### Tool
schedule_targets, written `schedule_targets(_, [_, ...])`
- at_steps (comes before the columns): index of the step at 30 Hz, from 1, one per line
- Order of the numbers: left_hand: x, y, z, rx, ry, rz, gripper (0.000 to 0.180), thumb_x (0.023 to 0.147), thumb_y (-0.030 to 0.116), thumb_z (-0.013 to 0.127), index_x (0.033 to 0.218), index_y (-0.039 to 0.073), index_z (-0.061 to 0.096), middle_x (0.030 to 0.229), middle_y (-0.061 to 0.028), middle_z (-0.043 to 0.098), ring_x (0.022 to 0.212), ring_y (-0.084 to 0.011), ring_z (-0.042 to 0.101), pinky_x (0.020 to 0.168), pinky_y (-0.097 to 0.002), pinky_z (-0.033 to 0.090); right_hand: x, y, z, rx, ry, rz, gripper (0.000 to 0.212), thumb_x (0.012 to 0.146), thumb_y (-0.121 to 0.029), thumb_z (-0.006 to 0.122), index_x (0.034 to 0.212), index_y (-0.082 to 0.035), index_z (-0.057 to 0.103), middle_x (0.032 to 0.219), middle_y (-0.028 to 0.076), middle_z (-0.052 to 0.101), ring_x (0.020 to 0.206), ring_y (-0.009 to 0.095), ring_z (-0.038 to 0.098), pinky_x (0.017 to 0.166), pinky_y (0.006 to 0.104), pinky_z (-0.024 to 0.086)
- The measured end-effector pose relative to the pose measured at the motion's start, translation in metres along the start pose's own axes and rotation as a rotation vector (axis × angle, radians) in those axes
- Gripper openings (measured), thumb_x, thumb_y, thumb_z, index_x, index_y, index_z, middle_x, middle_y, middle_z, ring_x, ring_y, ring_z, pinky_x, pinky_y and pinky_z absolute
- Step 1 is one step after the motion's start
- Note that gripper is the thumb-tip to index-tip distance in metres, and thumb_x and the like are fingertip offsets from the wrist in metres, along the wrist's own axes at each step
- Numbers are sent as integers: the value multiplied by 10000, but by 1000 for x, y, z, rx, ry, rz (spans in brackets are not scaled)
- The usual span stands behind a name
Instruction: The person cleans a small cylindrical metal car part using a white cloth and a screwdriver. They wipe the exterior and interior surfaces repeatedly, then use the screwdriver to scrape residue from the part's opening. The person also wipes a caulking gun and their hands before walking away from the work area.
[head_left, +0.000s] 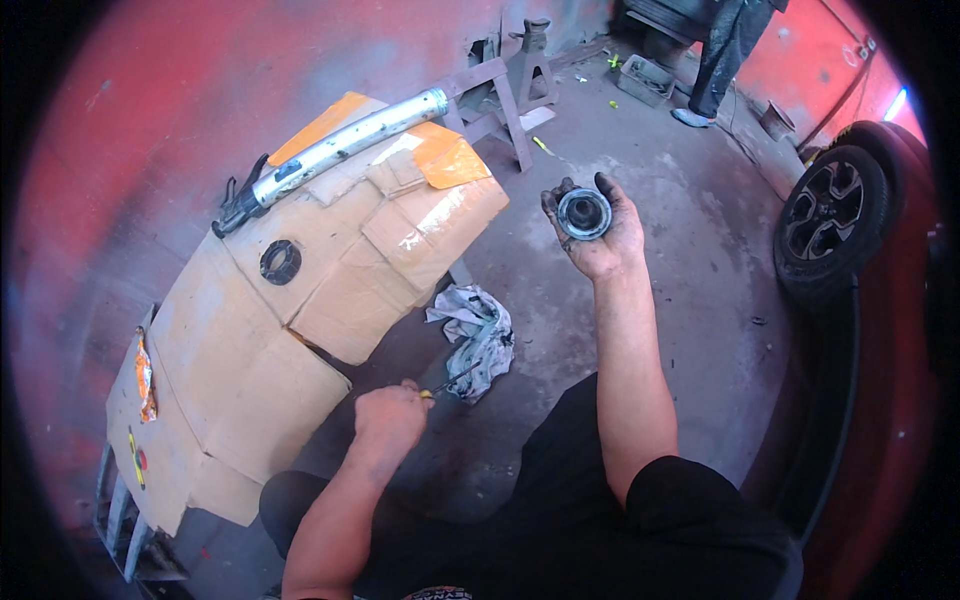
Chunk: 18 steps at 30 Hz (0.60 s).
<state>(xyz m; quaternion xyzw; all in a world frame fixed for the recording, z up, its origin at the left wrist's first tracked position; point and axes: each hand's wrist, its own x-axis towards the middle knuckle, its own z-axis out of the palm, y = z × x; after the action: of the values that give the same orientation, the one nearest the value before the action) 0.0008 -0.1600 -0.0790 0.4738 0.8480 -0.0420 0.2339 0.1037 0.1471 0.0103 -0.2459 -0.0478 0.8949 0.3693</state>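
The person's right hand (608, 247) holds a round, greasy cup (584, 213) over the floor (720, 310), thumb and fingers curled about its sides. The left hand (392, 414) is closed on a screwdriver (430, 393) — its shaft pointing across the rag (484, 345). Beside them, a silver tube (345, 145) and black ring (281, 262) lie on cardboard (235, 365).

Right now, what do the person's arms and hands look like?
The right hand has no glove and is smudged dark in places; the left hand, also gloveless, looks cleaner. Both forearms are bare. The right sleeve is short and black.
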Motion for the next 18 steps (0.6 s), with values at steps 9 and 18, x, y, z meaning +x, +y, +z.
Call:
schedule_targets(9, [43,3,143,-102,-442,132,366,903,87,454,1222,-12,603,1163,-217,665,1098,-376,636,899,-457,515,28,11,-11,-8,-107,23,262,910,-106,419,1055,71,548,938,187,654,869,319,655,973,548,498])
schedule_targets(18, [43,27,111,-203,-402,52,347,924,158,437,1196,63,630,1191,-193,648,1082,-392,629,923,-535,479,34,30,-13,-340,-197,19,233,1005,-237,494,1038,-60,641,1036,90,693,1020,230,654,891,461,555])
